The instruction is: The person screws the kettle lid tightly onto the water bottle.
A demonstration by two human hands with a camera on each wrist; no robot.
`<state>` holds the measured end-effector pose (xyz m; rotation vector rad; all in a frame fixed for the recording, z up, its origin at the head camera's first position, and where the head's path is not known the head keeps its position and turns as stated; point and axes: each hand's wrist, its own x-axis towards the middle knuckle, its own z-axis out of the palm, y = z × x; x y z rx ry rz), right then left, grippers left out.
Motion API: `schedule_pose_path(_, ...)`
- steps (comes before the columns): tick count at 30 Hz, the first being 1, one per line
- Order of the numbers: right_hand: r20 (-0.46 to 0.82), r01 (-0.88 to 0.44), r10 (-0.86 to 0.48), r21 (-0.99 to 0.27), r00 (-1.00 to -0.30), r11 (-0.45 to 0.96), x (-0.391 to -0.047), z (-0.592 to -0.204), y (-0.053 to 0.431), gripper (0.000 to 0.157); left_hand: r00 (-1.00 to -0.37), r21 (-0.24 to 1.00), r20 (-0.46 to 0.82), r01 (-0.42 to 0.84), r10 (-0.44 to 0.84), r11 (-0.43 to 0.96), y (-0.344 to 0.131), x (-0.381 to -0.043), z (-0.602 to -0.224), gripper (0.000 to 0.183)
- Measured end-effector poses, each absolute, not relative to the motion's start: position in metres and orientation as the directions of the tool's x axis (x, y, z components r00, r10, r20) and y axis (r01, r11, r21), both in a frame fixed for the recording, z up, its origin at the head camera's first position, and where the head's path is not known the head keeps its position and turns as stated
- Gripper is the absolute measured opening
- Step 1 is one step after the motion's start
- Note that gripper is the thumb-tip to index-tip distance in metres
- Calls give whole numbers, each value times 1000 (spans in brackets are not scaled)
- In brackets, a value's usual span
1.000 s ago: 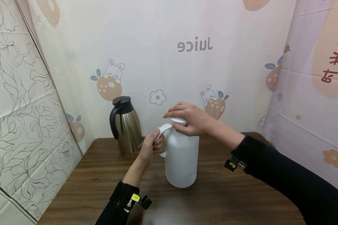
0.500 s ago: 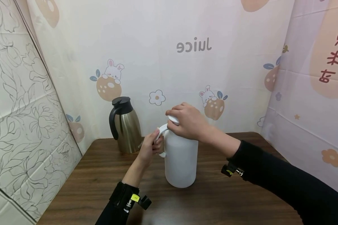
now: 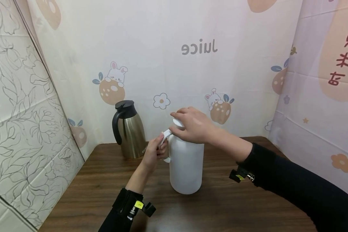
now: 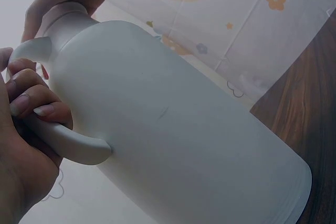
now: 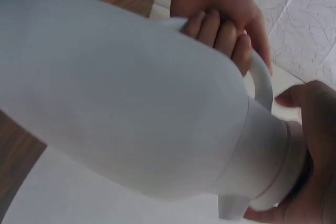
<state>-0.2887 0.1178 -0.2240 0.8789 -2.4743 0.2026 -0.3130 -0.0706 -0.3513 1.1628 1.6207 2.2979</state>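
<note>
A white thermos jug stands upright on the brown wooden table. My left hand grips its white handle, fingers curled through the loop, as the left wrist view shows close up. Over the top, my right hand holds the round white lid, thumb on the near side and fingers on the far side. Part of the lid is hidden under the palm. In the right wrist view the jug's spout points away from the handle side.
A gold steel thermos jug with black top and handle stands at the back left of the table. Printed curtains hang behind and at the right, and a floral-patterned panel lines the left.
My right hand has turned on the lid and shifted slightly left, covering more of it, then its wrist has swung back a little right. The left hand keeps its grip on the handle.
</note>
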Motion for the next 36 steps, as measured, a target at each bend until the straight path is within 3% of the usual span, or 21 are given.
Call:
schedule_pose_path(3, 494, -691, -637, 95, -592, 716, -294, -221, 124, 53, -706, 843, 520, 330, 481, -425, -71, -313, -352, 47)
schedule_pose_path(9, 524, -865, -814, 256, -251, 431, -315, -217, 139, 40, -706, 840, 521, 324, 480, -435, -70, -312, -351, 47)
schedule_pose_path(12, 520, -903, -834, 248, -182, 351, -324, -218, 144, 37, -709, 839, 522, 328, 474, -433, -70, -312, -351, 48)
schedule_pose_path(24, 552, -920, -806, 165, -213, 356, -329, -227, 142, 29, -722, 844, 522, 361, 454, -396, -69, -312, -350, 49)
schedule_pose_path(36, 579, -807, -714, 154, -393, 569, -318, -231, 131, 31, -730, 852, 512, 363, 453, -378, -70, -314, -352, 49)
